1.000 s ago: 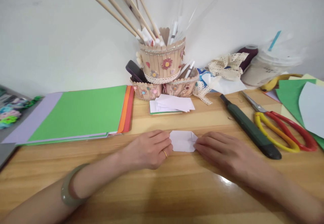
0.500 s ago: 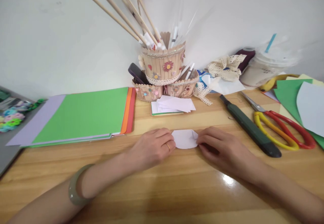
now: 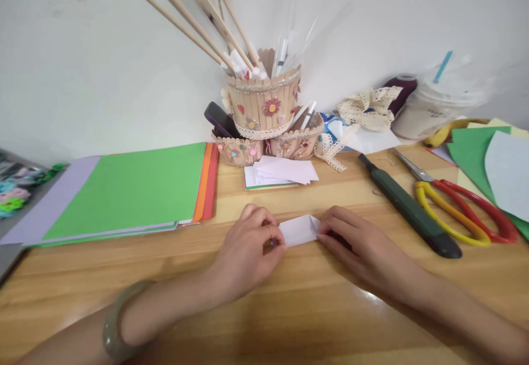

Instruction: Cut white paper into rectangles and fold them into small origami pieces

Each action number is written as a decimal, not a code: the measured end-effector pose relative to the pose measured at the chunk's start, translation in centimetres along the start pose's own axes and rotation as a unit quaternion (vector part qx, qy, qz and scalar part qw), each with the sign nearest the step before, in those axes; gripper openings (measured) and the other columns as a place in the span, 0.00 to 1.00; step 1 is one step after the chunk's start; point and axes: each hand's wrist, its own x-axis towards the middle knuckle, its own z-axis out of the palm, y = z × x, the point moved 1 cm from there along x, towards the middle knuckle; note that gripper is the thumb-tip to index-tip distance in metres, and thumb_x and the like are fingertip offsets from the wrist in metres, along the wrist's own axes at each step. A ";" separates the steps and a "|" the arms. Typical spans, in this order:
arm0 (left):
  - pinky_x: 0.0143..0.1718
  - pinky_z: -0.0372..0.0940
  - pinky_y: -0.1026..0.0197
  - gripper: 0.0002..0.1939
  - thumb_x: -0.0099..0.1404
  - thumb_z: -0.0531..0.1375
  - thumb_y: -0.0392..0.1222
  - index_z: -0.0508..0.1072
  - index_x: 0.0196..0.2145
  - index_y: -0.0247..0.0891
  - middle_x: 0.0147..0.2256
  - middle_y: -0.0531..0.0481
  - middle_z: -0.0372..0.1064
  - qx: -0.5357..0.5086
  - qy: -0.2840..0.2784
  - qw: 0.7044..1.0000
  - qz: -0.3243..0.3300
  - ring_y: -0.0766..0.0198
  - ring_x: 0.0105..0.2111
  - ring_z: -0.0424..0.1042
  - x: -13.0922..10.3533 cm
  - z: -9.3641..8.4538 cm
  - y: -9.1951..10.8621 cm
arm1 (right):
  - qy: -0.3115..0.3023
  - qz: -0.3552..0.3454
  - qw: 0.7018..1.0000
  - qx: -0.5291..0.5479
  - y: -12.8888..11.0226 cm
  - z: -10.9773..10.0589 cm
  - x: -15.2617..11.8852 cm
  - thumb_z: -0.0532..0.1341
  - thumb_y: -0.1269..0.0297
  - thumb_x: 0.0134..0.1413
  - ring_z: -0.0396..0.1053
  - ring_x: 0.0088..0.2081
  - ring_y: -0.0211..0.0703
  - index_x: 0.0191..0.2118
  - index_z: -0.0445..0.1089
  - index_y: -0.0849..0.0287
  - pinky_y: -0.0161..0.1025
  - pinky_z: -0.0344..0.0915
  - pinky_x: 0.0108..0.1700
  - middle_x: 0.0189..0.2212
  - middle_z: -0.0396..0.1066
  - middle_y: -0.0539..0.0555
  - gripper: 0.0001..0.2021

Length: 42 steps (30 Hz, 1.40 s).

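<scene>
A small folded white paper [image 3: 298, 230] lies on the wooden table between my hands, with a crease showing near its right end. My left hand [image 3: 255, 244], with a ring on one finger, pinches the paper's left end between thumb and fingers. The right end is gripped by the fingertips of my right hand [image 3: 351, 238]. Behind the paper sits a small stack of white paper pieces [image 3: 285, 171] with green and yellow sheets under it.
Coloured paper sheets [image 3: 128, 189] lie at the left. A green cutter [image 3: 409, 205] and red-and-yellow scissors [image 3: 454, 211] lie at the right. Decorated stick holders [image 3: 264, 106] stand at the back, with a plastic cup [image 3: 430, 109] at the back right.
The white paper has gone from a rounded outline to a narrower, straight-edged shape. My left hand has turned, its thumb now showing in front of the paper's left end.
</scene>
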 end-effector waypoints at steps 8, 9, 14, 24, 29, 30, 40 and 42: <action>0.37 0.63 0.54 0.05 0.56 0.61 0.32 0.71 0.24 0.38 0.31 0.50 0.63 0.009 -0.007 0.999 -0.049 0.58 0.36 0.61 0.2 0.4 0.0 | 0.013 0.016 0.998 -0.055 -0.1 0.2 0.3 0.50 0.69 0.60 0.65 0.29 0.40 0.29 0.63 0.58 0.37 0.64 0.30 0.28 0.65 0.54 0.09; 0.37 0.63 0.54 0.05 0.56 0.61 0.32 0.71 0.24 0.38 0.31 0.50 0.63 0.004 -0.006 0.999 -0.052 0.58 0.36 0.61 0.2 0.4 0.0 | 0.013 0.018 0.998 -0.059 -0.1 0.2 0.3 0.50 0.69 0.60 0.65 0.29 0.40 0.29 0.63 0.58 0.37 0.64 0.30 0.28 0.64 0.54 0.09; 0.37 0.61 0.52 0.05 0.56 0.63 0.34 0.72 0.24 0.38 0.31 0.50 0.63 -0.012 -0.009 0.997 -0.070 0.57 0.37 0.60 0.1 0.5 -0.2 | 0.012 0.024 0.998 -0.061 0.1 0.4 0.2 0.52 0.70 0.58 0.64 0.29 0.41 0.29 0.63 0.59 0.37 0.63 0.30 0.28 0.64 0.54 0.08; 0.37 0.59 0.51 0.05 0.56 0.64 0.36 0.72 0.23 0.39 0.31 0.50 0.63 -0.017 -0.008 0.996 -0.085 0.56 0.37 0.59 0.4 0.9 -0.5 | 0.007 0.036 0.997 -0.068 0.2 0.6 0.3 0.51 0.69 0.58 0.64 0.29 0.42 0.30 0.63 0.59 0.38 0.62 0.30 0.28 0.64 0.54 0.07; 0.39 0.57 0.51 0.07 0.56 0.64 0.36 0.71 0.22 0.38 0.32 0.50 0.62 -0.015 -0.029 0.992 -0.119 0.56 0.38 0.58 0.7 0.7 -0.1 | 0.004 0.037 0.996 -0.083 0.2 0.7 0.2 0.52 0.69 0.58 0.63 0.29 0.42 0.30 0.63 0.59 0.38 0.61 0.30 0.28 0.64 0.54 0.07; 0.40 0.57 0.51 0.07 0.56 0.64 0.36 0.71 0.22 0.38 0.32 0.50 0.62 -0.013 -0.036 0.991 -0.126 0.56 0.39 0.58 0.8 0.6 0.0 | 0.004 0.037 0.996 -0.085 0.2 0.7 0.2 0.52 0.69 0.58 0.63 0.29 0.42 0.30 0.63 0.59 0.38 0.61 0.30 0.28 0.64 0.54 0.07; 0.42 0.56 0.51 0.09 0.55 0.64 0.34 0.67 0.22 0.37 0.34 0.50 0.60 -0.021 -0.054 0.986 -0.155 0.55 0.41 0.56 0.9 0.6 0.1 | 0.001 0.048 0.994 -0.094 0.3 0.7 0.3 0.51 0.68 0.58 0.63 0.29 0.42 0.29 0.63 0.59 0.38 0.60 0.30 0.28 0.64 0.53 0.08; 0.41 0.56 0.51 0.09 0.55 0.63 0.33 0.65 0.23 0.37 0.34 0.51 0.60 -0.026 -0.052 0.985 -0.161 0.56 0.40 0.56 0.8 0.6 -0.1 | 0.000 0.049 0.995 -0.091 0.3 0.7 0.3 0.51 0.67 0.58 0.63 0.29 0.42 0.29 0.62 0.59 0.38 0.60 0.30 0.27 0.64 0.53 0.08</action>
